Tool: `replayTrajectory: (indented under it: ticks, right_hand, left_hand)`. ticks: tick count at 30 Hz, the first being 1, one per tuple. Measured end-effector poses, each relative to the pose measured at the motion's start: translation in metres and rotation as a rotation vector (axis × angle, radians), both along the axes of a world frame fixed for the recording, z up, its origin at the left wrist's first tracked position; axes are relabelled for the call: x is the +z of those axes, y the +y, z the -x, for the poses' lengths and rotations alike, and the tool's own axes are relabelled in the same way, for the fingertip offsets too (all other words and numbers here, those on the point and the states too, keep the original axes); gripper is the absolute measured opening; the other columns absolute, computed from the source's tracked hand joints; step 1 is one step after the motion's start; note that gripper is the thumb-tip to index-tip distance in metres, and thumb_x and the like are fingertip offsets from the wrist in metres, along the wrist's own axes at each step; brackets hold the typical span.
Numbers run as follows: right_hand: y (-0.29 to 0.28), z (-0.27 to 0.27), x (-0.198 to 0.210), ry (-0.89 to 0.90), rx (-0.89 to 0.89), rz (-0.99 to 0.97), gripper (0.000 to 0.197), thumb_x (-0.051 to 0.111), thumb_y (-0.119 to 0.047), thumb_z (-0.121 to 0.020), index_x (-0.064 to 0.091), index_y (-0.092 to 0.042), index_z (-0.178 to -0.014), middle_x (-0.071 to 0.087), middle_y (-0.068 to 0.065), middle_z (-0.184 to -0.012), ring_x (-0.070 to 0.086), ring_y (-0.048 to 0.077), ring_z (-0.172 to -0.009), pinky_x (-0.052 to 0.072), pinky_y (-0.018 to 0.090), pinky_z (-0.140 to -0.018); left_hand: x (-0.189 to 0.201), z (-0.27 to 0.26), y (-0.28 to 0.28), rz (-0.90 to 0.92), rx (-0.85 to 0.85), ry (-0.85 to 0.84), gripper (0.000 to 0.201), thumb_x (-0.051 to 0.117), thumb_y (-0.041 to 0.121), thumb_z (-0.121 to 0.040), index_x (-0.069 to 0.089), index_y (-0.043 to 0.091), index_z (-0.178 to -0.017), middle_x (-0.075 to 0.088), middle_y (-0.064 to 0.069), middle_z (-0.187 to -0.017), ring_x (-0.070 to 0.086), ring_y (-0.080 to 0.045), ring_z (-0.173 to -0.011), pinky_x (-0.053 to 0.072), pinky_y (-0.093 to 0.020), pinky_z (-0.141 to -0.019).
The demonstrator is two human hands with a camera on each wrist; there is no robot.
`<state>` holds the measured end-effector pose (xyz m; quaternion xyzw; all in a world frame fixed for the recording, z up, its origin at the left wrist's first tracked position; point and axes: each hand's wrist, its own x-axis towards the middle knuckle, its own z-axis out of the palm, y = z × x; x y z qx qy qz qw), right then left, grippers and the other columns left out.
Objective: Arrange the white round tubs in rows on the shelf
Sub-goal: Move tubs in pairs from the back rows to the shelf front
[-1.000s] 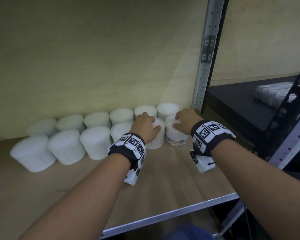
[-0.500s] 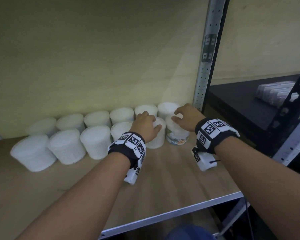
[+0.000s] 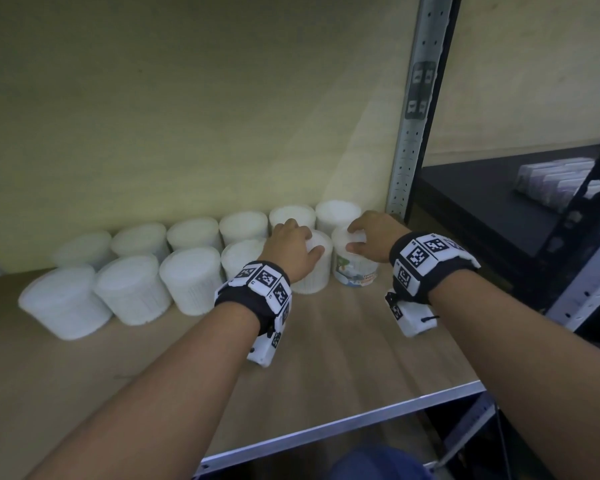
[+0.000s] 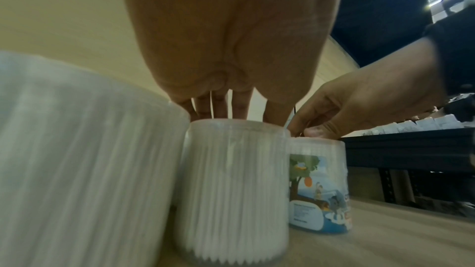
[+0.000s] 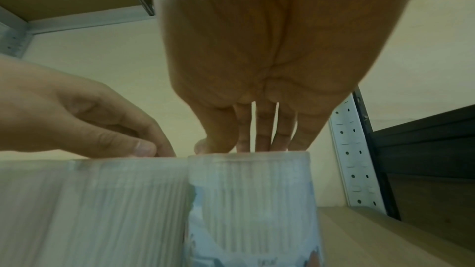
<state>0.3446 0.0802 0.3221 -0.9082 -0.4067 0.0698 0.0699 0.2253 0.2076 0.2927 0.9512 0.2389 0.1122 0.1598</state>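
On the wooden shelf (image 3: 343, 358), backed by a pale wall and bounded on the right by a perforated metal upright (image 3: 407, 133), two rows of white round tubs are pretty much built already — a back row (image 3: 194, 233) of six against the wall and a front row (image 3: 132, 289) just ahead of it, tubs standing upright and touching or nearly touching their neighbours. Off to the right there's a separate dark shelf (image 3: 482, 202) with some wrapped packs (image 3: 551, 178) on it, nothing to do with this job. Both hands are working the right end of the front row. The left hand (image 3: 291, 249) sits on top of a plain tub (image 3: 314, 271), fingers curled down over its lid rim with the thumb on the near edge, so it's gripping from above. The right hand (image 3: 373, 237) does the same on the last tub in the row, the labelled tub (image 3: 355, 268) with a cartoon print facing out; from the right wrist view its fingers hang slightly apart over the far rim and the thumb presses the near edge. Those two tubs stand side by side, touching as far as I can tell. My read is this is the final nudge-into-line step for the front row. Next move probably just needs a small push back and sideways so both sit flush with the row, then letting go straight up so nothing tips or drags out of line.
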Motion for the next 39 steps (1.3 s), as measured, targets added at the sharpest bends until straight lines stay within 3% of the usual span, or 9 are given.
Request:
replayTrajectory:
  ticks: [7, 12, 16, 19, 22, 29, 34, 39]
  right_hand:
    - [-0.001, 0.001, 0.0, 0.014, -0.006, -0.023, 0.051, 0.057, -0.037, -0.092, 0.048, -0.017, -0.138, 0.042, 0.005, -0.144, 0.042, 0.023, -0.132, 0.033, 0.033, -0.109]
    - [0.0, 0.0, -0.001, 0.015, -0.008, -0.02, 0.051, 0.058, -0.037, -0.092, 0.048, -0.017, -0.138, 0.042, 0.005, -0.144, 0.041, 0.022, -0.133, 0.033, 0.032, -0.109]
    - [-0.001, 0.0, -0.002, 0.024, -0.008, -0.033, 0.051, 0.057, -0.038, -0.092, 0.048, -0.018, -0.138, 0.042, 0.005, -0.144, 0.041, 0.022, -0.133, 0.033, 0.032, -0.109]
    - [-0.002, 0.0, -0.003, 0.023, -0.008, -0.041, 0.051, 0.057, -0.038, -0.092, 0.048, -0.017, -0.138, 0.042, 0.005, -0.144, 0.042, 0.023, -0.133, 0.033, 0.032, -0.109]
    - [-0.002, 0.0, -0.004, 0.019, -0.009, -0.041, 0.052, 0.057, -0.038, -0.092, 0.047, -0.017, -0.139, 0.042, 0.005, -0.145, 0.041, 0.023, -0.133, 0.032, 0.032, -0.11]
    - [-0.002, 0.0, -0.003, 0.019, -0.01, -0.044, 0.052, 0.057, -0.037, -0.092, 0.047, -0.016, -0.139, 0.042, 0.006, -0.145, 0.04, 0.023, -0.134, 0.032, 0.032, -0.11]
    - [-0.002, 0.001, -0.003, 0.022, -0.006, -0.045, 0.052, 0.057, -0.037, -0.093, 0.048, -0.015, -0.139, 0.042, 0.007, -0.145, 0.039, 0.024, -0.134, 0.031, 0.032, -0.111]
    - [-0.001, 0.001, -0.003, 0.028, -0.007, -0.035, 0.053, 0.056, -0.038, -0.093, 0.047, -0.015, -0.14, 0.041, 0.007, -0.145, 0.038, 0.024, -0.135, 0.03, 0.033, -0.112]
  left_hand:
    - [0.008, 0.001, 0.0, 0.009, -0.024, 0.065, 0.045, 0.052, 0.035, -0.094, 0.052, 0.01, -0.132, 0.048, -0.009, -0.133, 0.045, -0.027, -0.125, 0.039, -0.039, -0.104]
    - [0.021, 0.0, 0.001, -0.022, -0.05, 0.191, 0.041, 0.05, 0.022, -0.096, 0.047, 0.022, -0.136, 0.045, 0.002, -0.143, 0.043, -0.021, -0.132, 0.031, -0.041, -0.111]
    - [0.029, -0.001, 0.006, -0.014, -0.076, 0.262, 0.045, 0.048, 0.011, -0.092, 0.049, 0.029, -0.132, 0.043, 0.003, -0.144, 0.04, -0.022, -0.134, 0.026, -0.041, -0.113]
    - [0.027, -0.007, 0.003, -0.032, 0.001, 0.176, 0.035, 0.049, 0.029, -0.094, 0.054, 0.02, -0.128, 0.047, -0.004, -0.138, 0.043, -0.025, -0.128, 0.035, -0.043, -0.107]
    - [0.02, -0.011, -0.002, -0.083, 0.058, 0.177, 0.053, 0.049, 0.048, -0.092, 0.052, 0.01, -0.129, 0.047, -0.011, -0.134, 0.045, -0.029, -0.125, 0.041, -0.042, -0.102]
    - [0.018, -0.012, -0.005, -0.135, 0.03, 0.21, 0.056, 0.051, 0.047, -0.092, 0.048, 0.009, -0.132, 0.045, -0.012, -0.135, 0.043, -0.029, -0.126, 0.04, -0.043, -0.102]
    - [0.027, -0.011, -0.002, -0.079, -0.043, 0.283, 0.049, 0.054, 0.032, -0.094, 0.043, 0.016, -0.14, 0.04, -0.004, -0.144, 0.041, -0.025, -0.132, 0.034, -0.041, -0.107]
    - [0.031, -0.008, 0.005, -0.017, -0.152, 0.312, 0.048, 0.052, 0.008, -0.091, 0.045, 0.023, -0.137, 0.043, -0.003, -0.144, 0.045, -0.025, -0.13, 0.042, -0.038, -0.105]
